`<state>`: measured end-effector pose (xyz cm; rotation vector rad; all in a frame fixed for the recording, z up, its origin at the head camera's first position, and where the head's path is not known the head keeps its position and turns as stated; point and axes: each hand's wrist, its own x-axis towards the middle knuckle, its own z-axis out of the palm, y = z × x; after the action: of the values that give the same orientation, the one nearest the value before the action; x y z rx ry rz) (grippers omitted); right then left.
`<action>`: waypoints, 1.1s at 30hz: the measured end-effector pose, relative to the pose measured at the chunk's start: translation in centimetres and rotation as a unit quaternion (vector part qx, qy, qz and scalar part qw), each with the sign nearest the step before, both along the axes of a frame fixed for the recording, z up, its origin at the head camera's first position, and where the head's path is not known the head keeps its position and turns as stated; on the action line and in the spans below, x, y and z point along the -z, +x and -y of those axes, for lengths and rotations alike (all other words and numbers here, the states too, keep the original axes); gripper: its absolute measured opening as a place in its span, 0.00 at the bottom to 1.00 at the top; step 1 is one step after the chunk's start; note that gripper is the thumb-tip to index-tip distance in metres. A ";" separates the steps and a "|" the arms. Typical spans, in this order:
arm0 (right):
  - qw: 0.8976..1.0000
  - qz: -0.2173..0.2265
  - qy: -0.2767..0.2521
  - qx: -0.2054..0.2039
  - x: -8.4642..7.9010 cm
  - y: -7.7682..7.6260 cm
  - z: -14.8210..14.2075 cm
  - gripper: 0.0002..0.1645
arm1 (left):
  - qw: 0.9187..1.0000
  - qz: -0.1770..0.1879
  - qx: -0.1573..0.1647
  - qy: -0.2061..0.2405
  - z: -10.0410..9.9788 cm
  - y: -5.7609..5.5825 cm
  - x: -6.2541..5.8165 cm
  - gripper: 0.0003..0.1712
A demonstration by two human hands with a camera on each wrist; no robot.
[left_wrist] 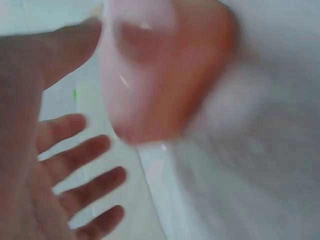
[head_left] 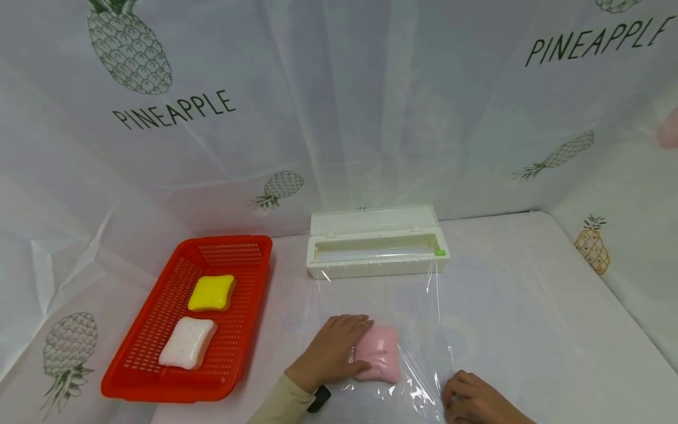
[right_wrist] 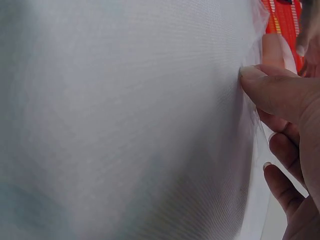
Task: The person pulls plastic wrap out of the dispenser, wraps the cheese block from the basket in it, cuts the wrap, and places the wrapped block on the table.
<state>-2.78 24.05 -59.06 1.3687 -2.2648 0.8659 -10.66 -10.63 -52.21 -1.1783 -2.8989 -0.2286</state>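
Note:
A pink bar of soap lies within a sheet of clear cling film, its surface shiny under the light. My left hand rests at the soap's left side; in the left wrist view the thumb touches it while the other fingers extend straight, apart from it. To the right, my right hand pinches the film's right edge between thumb and fingers. The film stretches from an open white dispenser box behind the soap, and folds and creases run from the soap towards the right hand.
On the left stands a red plastic basket holding a yellow bar of soap and a white one. A white cloth covers the table. Pineapple-printed sheeting hangs behind and at both sides.

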 end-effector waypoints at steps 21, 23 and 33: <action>1.000 -0.007 -0.016 -0.006 0.2 -0.4 0.3 0.26 | 0.986 0.163 -0.006 -0.039 5.5 5.3 0.8 0.05; 1.000 0.002 -0.019 -0.011 0.2 -0.6 0.1 0.26 | 0.993 0.117 0.015 -0.020 5.7 5.5 0.9 0.05; 0.995 0.066 -0.069 0.020 -1.4 -1.1 -0.7 0.02 | 0.995 0.034 -0.056 0.080 6.1 5.7 0.7 0.09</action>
<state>-3.92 24.72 -57.68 1.2338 -2.2723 1.1062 -4.93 -16.76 -52.96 -1.0008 -2.9262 -0.5002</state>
